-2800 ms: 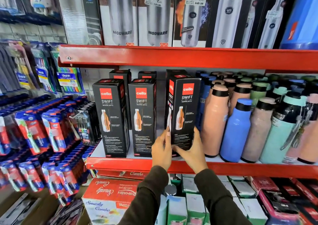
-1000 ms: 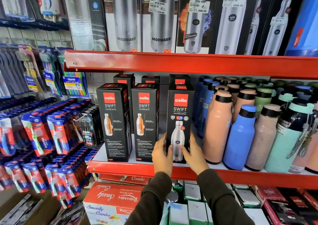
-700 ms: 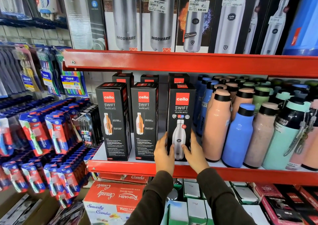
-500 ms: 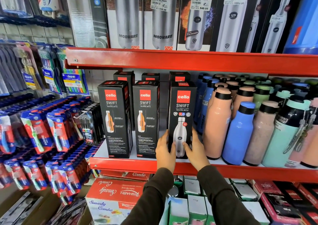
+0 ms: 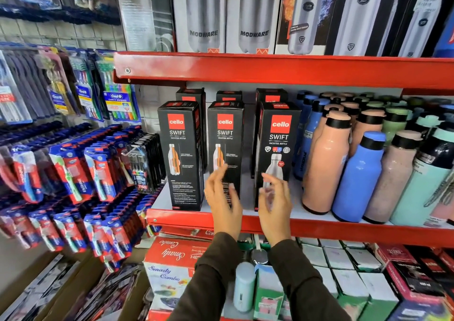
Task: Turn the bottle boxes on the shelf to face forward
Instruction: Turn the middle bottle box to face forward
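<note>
Now both hands, left hand [image 5: 224, 197] and right hand [image 5: 276, 200], hover open, grasping nothing, before the black cardboard bottle boxes [image 5: 278, 148]; peach plastic bottles [image 5: 326, 163] crowd just beside.

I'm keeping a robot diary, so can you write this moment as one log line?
left hand: open, blurred, before middle box | right hand: open, before right box | right box: upright, front facing out | grip: none
</note>
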Action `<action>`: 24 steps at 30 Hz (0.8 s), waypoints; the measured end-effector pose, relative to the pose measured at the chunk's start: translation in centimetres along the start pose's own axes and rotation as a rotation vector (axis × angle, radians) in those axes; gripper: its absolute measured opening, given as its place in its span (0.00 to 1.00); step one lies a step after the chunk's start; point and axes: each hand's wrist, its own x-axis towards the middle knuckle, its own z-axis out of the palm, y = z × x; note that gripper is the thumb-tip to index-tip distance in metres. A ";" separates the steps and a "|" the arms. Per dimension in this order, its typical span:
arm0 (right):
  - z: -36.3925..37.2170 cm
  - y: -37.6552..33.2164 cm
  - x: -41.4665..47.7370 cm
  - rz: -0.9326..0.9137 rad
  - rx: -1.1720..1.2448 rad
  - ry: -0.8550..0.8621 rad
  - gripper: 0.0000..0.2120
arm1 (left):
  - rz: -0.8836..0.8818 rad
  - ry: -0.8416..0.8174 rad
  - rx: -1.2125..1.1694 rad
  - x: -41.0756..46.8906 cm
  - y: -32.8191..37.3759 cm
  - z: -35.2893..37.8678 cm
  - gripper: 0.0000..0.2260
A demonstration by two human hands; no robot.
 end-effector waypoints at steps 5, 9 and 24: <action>3.4 -0.7 -0.6 0.106 0.091 -0.261 0.23 | -0.111 -0.022 -0.001 1.3 -1.8 -1.7 0.23; 5.5 -0.8 -0.7 0.262 0.105 -0.349 0.27 | -0.240 -0.172 -0.060 1.7 -3.4 -2.3 0.22; 7.2 -0.6 0.5 0.319 0.077 -0.246 0.39 | -0.453 -0.202 -0.378 2.4 -4.7 -3.0 0.18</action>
